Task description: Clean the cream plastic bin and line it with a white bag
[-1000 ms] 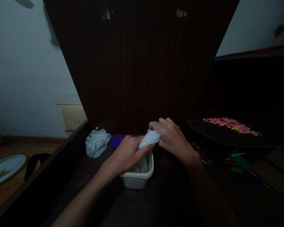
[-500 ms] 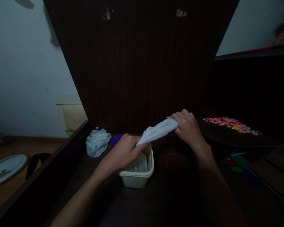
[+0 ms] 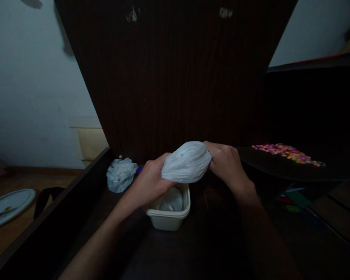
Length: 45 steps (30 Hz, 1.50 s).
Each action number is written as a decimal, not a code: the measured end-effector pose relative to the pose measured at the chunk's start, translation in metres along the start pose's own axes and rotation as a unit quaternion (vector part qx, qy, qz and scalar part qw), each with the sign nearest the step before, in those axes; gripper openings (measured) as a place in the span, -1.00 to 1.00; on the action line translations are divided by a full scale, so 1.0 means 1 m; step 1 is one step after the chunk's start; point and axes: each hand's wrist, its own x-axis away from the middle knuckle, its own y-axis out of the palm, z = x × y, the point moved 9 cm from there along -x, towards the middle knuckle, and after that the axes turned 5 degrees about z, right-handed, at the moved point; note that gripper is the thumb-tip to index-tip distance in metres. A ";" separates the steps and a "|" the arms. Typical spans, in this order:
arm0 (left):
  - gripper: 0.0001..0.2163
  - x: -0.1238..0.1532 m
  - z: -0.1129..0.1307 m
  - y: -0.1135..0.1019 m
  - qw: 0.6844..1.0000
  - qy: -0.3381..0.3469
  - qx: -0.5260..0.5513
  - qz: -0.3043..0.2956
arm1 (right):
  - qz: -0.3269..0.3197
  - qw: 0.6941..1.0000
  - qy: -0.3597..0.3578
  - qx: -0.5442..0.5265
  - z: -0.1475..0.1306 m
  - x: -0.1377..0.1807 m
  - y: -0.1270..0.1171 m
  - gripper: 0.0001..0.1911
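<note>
A white plastic bag (image 3: 187, 162), gathered into a puffed bundle, is stretched between my two hands. My left hand (image 3: 153, 175) grips its left end, thumb underneath. On the opposite end my right hand (image 3: 226, 160) is closed, fingers wrapped around the plastic. Below the bag stands a cream plastic basket (image 3: 167, 222), partly covered by my left hand. Inside it lies some whitish, thin material (image 3: 172, 200), perhaps more bags. Left of my left hand rests a crumpled pale plastic bag (image 3: 121, 175), with a bit of purple material (image 3: 140, 170) beside it.
A tall dark wooden panel (image 3: 175, 77) rises behind the dark surface (image 3: 163, 256), which has a raised left edge (image 3: 52, 206). Colourful small flowers or beads (image 3: 288, 153) lie at right. A white oval lid or tray (image 3: 10, 208) sits lower left. Dim items (image 3: 297, 200) lie lower right.
The bag has gone from a long, thin twist to a shorter, puffed bundle. My hands have come closer together, the right one moving left and slightly down.
</note>
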 end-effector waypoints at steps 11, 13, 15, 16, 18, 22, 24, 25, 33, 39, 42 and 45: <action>-0.70 -0.003 -0.015 0.000 0.995 -0.047 -0.082 -0.017 | -0.006 0.995 0.089 0.051 0.051 0.004 0.007 -0.61; -0.72 -0.003 -0.014 0.001 0.995 -0.048 -0.087 -0.021 | -0.019 0.995 0.091 0.047 0.055 0.004 0.011 -0.69; -0.73 -0.004 -0.014 0.000 0.994 -0.051 -0.091 -0.016 | -0.032 0.997 0.064 0.035 0.053 0.005 0.014 -0.86; -0.72 -0.004 -0.014 -0.002 0.994 -0.053 -0.092 -0.010 | -0.035 0.998 0.037 0.027 0.050 0.005 0.014 -0.88; -0.68 -0.005 -0.015 -0.005 0.994 -0.058 -0.093 0.005 | -0.028 0.999 -0.021 0.006 0.040 0.006 0.011 -0.65; -0.65 -0.006 -0.018 -0.008 0.994 -0.063 -0.090 0.026 | -0.015 0.994 -0.078 -0.071 0.017 0.011 -0.010 -0.25; -0.67 -0.006 -0.020 -0.009 0.993 -0.069 -0.089 0.039 | -0.025 0.987 -0.107 -0.121 -0.002 0.014 -0.021 -0.09; -0.67 -0.006 -0.021 -0.009 0.993 -0.072 -0.087 0.045 | -0.030 0.982 -0.120 -0.142 -0.014 0.015 -0.026 -0.05; -0.87 -0.005 -0.009 -0.001 0.998 -0.032 -0.047 0.037 | 0.003 0.960 -0.183 -0.210 -0.087 0.012 -0.019 -0.11; -0.91 -0.001 -0.001 0.007 0.998 -0.010 -0.055 -0.011 | -0.001 0.962 -0.171 -0.212 -0.091 0.009 -0.007 -0.28; -0.84 0.002 -0.001 0.012 0.996 -0.006 -0.077 -0.049 | -0.021 0.975 -0.149 -0.167 -0.083 0.008 -0.004 -0.55; -0.82 0.003 0.002 0.016 0.993 0.018 -0.085 -0.075 | -0.042 0.977 -0.139 -0.154 -0.077 0.009 -0.002 -0.75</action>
